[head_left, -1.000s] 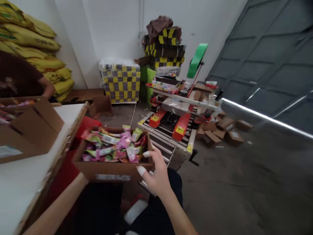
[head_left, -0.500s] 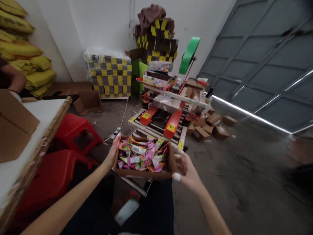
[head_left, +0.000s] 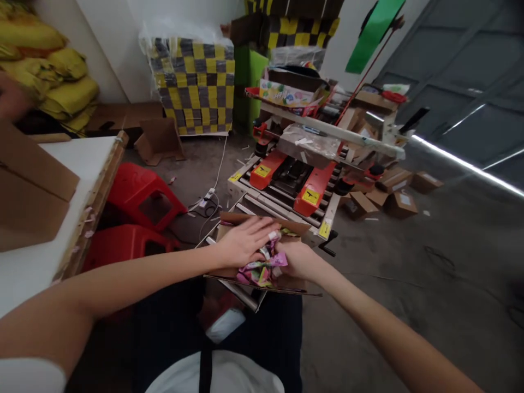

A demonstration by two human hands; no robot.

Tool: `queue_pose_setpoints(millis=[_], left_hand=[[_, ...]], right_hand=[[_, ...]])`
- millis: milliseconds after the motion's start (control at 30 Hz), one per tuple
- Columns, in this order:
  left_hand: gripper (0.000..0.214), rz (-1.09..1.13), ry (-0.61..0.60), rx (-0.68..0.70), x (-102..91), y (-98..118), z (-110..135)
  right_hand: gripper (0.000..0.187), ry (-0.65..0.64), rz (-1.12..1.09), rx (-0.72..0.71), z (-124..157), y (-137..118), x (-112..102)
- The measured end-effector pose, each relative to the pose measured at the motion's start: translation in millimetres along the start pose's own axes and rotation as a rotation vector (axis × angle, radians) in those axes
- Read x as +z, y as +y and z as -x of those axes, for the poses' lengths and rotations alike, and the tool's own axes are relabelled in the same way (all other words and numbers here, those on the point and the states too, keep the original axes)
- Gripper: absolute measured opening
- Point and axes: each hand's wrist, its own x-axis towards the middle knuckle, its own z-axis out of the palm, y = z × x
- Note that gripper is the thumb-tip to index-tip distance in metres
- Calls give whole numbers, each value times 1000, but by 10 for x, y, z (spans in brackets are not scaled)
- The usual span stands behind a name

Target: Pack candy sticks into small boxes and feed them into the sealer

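Note:
A small brown cardboard box (head_left: pixel 297 226) with its flaps up or spread stands before me at the near end of the roller conveyor. Pink and green wrapped sweets (head_left: pixel 262 273) fill its middle. My left hand (head_left: pixel 245 243) lies flat over the sweets, palm down, with its fingers stretched to the right. On the box's right side, my right hand (head_left: pixel 301 259) reaches in against the sweets; its fingertips are hidden among the wrappers and behind my left fingers.
Beyond the box is a carton sealing machine (head_left: pixel 311 136) with orange side belts and a green tape roll (head_left: pixel 374 38). Red stools (head_left: pixel 143 196) and a white table (head_left: pixel 94 155) with a large carton are to the left. Small cartons (head_left: pixel 401 202) lie on the floor at right.
Both hands have moved from the box's sides onto the sweets inside it. The box flaps now show spread around the opening. The view has tilted downward.

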Motion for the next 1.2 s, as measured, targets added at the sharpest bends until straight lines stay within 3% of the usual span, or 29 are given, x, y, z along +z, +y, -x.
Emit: queue_pose_setpoints(millis=[100,300,367,500,567,633,767,867,933,1000,1067,1133,1200], left_hand=[[64,95,-59,21,94,-13,-29],[64,258,-136,64,24,-37,-55],[63,300,-148,57,24,-43,-73],[63,346,-190,28,41,-27,-84],[64,378,-211,21,29,-31,-90],[63,443,-230,2,-2,-82,-122],[52,731,-375,-70,-105,-312,-280],[57,811,-452,-74,-161,-367,-361],[55,682,-372,-88,-158,-260,-331],[65,460,-212,-126,-122,-82,-242],[70,258,-43,-163,-78,84,-134],[64,127,88,-173,-46,182,-47],[52,43,169,-177,-31,207,1]], right_hand=[[23,-45,39,6,-92,-10,40],[33,-45,7,-13,-23,7,-52],[46,-59,-123,-61,41,70,-129],[65,-242,-572,-295,248,174,-248],[73,-211,-628,-266,341,167,-235],[67,-128,-637,-157,365,148,-179],[33,-49,-656,1,178,197,-55],[26,-29,-640,81,21,273,4],[22,-11,-652,126,3,276,47],[18,65,-650,175,61,214,111],[20,266,-633,228,162,94,200],[25,550,-558,245,259,-49,292],[28,747,-408,161,309,-173,354]])
